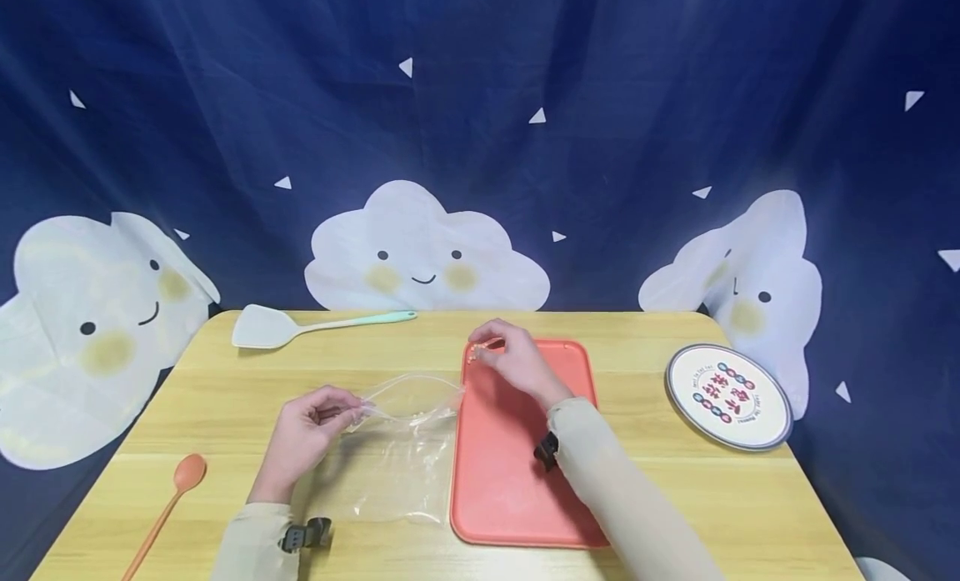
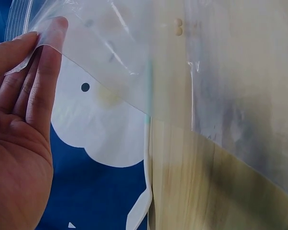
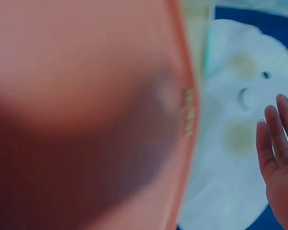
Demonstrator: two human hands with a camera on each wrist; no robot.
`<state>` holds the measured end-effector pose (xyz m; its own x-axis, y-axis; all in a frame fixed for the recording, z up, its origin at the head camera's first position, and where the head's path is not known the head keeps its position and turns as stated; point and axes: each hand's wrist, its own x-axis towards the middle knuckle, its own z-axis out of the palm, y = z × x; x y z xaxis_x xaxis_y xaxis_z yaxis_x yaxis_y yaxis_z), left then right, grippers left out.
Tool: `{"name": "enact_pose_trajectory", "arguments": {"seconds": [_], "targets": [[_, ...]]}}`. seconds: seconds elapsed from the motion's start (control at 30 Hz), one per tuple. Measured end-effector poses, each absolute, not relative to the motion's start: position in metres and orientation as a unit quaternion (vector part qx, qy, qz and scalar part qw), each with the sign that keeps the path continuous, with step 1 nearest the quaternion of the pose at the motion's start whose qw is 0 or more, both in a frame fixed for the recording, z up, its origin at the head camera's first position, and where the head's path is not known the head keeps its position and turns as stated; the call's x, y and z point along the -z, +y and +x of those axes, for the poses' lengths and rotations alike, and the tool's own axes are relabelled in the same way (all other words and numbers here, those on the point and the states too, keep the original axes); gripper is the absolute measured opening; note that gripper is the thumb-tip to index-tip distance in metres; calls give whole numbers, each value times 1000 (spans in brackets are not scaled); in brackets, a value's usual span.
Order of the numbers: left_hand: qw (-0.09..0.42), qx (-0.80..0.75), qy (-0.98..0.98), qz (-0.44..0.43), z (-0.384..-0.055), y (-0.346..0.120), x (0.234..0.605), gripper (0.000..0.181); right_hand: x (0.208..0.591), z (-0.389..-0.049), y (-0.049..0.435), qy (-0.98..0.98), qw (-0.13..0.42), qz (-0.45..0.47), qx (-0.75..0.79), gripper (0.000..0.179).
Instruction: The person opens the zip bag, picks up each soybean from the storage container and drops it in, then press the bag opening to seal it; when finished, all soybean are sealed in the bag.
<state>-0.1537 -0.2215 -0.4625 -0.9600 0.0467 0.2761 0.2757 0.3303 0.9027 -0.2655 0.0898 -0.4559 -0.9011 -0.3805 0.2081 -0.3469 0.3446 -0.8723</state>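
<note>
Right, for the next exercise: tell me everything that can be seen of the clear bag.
The clear bag looks like thin, see-through plastic, roughly rectangular, with creases that catch the light. Close-set parallel ridges run along its opening, perhaps a zip seal. The opening, at the far end, is parted; the left hand pinches its left corner. The body spreads over the wooden table beside the red tray; whether bag and tray touch is unclear.

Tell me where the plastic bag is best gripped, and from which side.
Probably pinch the plastic bag at the right end of its opening, coming from the right: the left hand pinches the left end, and the opening gapes between.
</note>
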Motion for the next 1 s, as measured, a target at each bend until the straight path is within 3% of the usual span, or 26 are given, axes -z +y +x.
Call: {"name": "enact_pose_trajectory", "arguments": {"seconds": [0.3, 1.0], "targets": [[106, 580, -799, -114, -154, -219, 463, 12, 487, -293, 91, 868, 74, -213, 443, 22], [96, 578, -803, -110, -153, -223, 464, 13, 496, -312, 77, 914, 77, -269, 293, 20]]}}
